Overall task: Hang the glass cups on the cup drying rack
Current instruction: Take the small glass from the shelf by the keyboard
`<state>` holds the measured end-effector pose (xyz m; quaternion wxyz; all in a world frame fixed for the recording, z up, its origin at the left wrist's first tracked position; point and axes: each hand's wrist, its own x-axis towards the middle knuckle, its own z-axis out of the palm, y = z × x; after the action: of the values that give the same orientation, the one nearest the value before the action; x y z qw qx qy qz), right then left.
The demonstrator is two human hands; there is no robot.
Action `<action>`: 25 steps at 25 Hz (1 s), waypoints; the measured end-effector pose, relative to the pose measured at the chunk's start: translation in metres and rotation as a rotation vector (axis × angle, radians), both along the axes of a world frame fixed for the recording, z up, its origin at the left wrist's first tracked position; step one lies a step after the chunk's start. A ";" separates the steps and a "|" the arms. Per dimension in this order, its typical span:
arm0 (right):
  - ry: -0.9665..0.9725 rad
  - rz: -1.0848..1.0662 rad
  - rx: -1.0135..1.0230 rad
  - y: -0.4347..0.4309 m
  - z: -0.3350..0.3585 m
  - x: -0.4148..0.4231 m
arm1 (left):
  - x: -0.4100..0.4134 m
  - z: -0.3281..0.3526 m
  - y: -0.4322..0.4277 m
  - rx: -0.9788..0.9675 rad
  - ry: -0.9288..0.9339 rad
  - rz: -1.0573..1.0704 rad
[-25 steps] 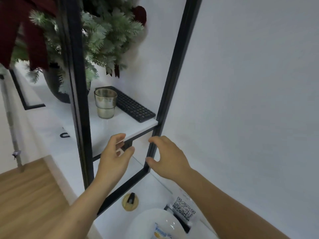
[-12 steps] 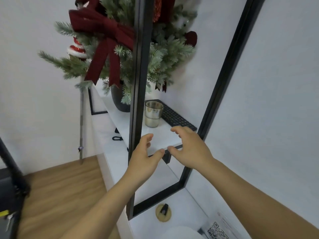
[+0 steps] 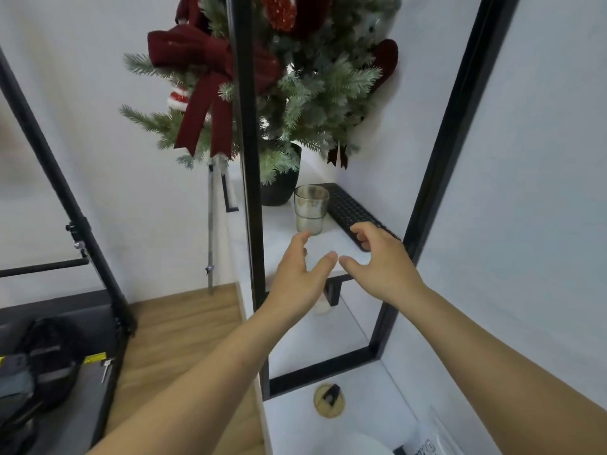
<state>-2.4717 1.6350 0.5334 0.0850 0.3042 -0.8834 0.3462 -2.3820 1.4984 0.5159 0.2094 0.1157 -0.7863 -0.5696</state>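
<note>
Hands (image 3: 341, 270) empty before upright, clear, stepped glass cup (image 3: 311, 209)

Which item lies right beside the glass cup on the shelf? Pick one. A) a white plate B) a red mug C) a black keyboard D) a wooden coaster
C: the black keyboard lies just right of the glass cup on the white shelf.
</note>
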 end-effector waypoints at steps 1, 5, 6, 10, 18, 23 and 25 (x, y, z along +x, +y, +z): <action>-0.027 0.007 -0.028 0.001 -0.002 -0.004 | -0.003 0.001 0.004 0.000 0.001 0.016; -0.130 0.034 -0.124 0.000 -0.010 -0.019 | -0.017 -0.001 0.016 0.057 0.011 0.076; -0.156 0.041 -0.139 -0.001 -0.013 -0.024 | -0.024 -0.003 0.015 0.086 0.017 0.093; -0.312 0.052 -0.250 -0.014 -0.026 -0.050 | -0.065 -0.013 0.001 0.246 -0.028 0.200; -0.716 0.063 -0.615 -0.086 -0.070 -0.118 | -0.161 -0.045 -0.041 0.587 0.037 0.396; -0.630 0.117 -0.621 -0.132 -0.076 -0.154 | -0.199 -0.053 -0.048 0.473 0.150 0.431; -0.559 0.082 -0.613 -0.142 -0.081 -0.163 | -0.210 -0.055 -0.051 0.413 0.163 0.497</action>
<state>-2.6346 1.4933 0.4524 -0.0852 0.1940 -0.7156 0.6656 -2.5924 1.4474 0.4609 0.3762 0.2982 -0.5826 -0.6559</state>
